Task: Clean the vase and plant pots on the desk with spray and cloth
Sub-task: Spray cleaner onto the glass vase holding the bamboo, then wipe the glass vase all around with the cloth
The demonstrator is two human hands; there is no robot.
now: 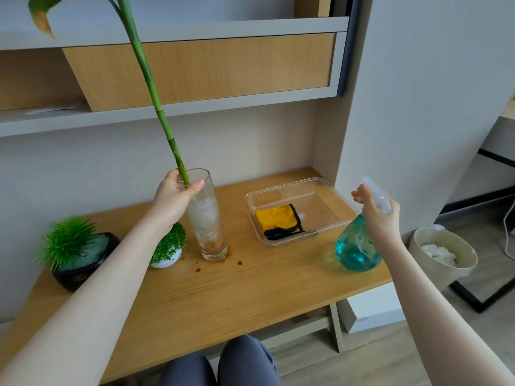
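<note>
A tall glass vase [207,221] stands on the wooden desk [223,296], with a long green bamboo stalk [156,101] leaning out of it to the upper left. My left hand [174,199] grips the vase's rim and the stalk together. My right hand [379,215] holds a teal spray bottle [355,249] by its white trigger head, lifted above the desk's right end. A yellow cloth with black edging [278,221] lies folded in a clear plastic tray [331,190]. A black pot with a spiky green plant [80,263] and a small white pot with a round green plant [167,249] sit left of the vase.
Brown spots [217,264] mark the desk around the vase's base. Shelves and a wooden panel [200,68] hang above the desk. A beige waste bin [443,254] with white paper stands on the floor at the right. My knees [220,366] are under the desk's front edge.
</note>
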